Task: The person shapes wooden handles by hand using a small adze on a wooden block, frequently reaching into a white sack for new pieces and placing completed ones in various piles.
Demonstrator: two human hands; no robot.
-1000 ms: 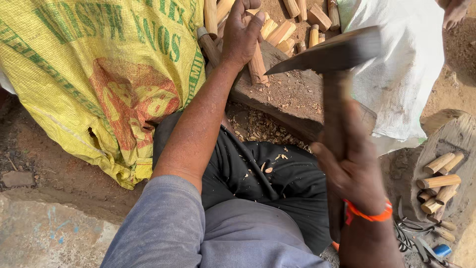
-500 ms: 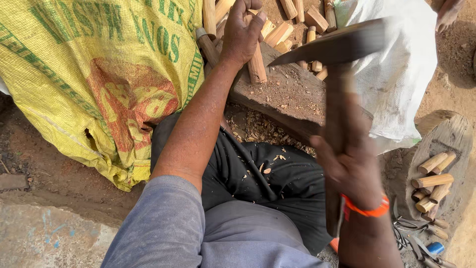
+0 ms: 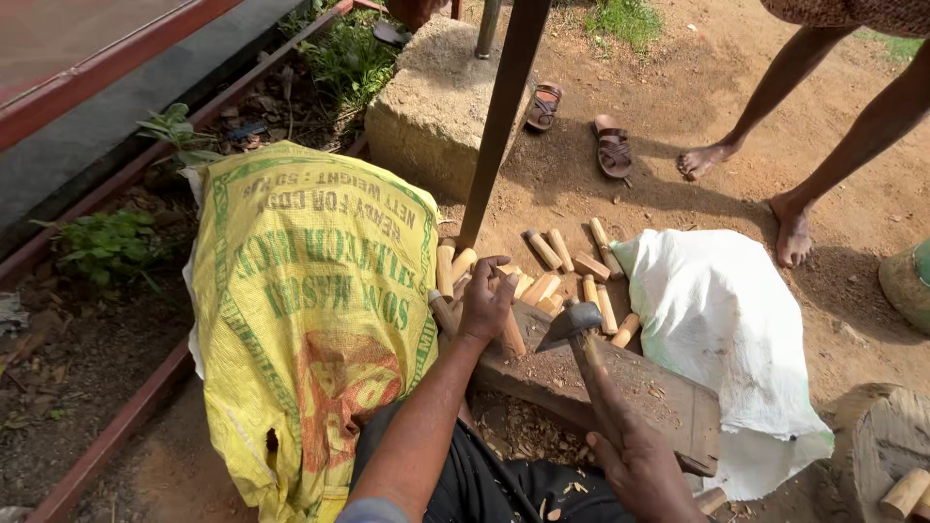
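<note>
The left hand pinches a wooden peg upright on the chopping block, steadying it; the right hand grips the hatchet.

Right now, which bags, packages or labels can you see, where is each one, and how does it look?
Yellow woven sack: left of the left hand, bulging, with green printed lettering, a green border and an orange-red picture; torn low down.
White sack: right of the wooden block, crumpled on the ground, plain, no print visible.
No signs or screens are in view.
</note>
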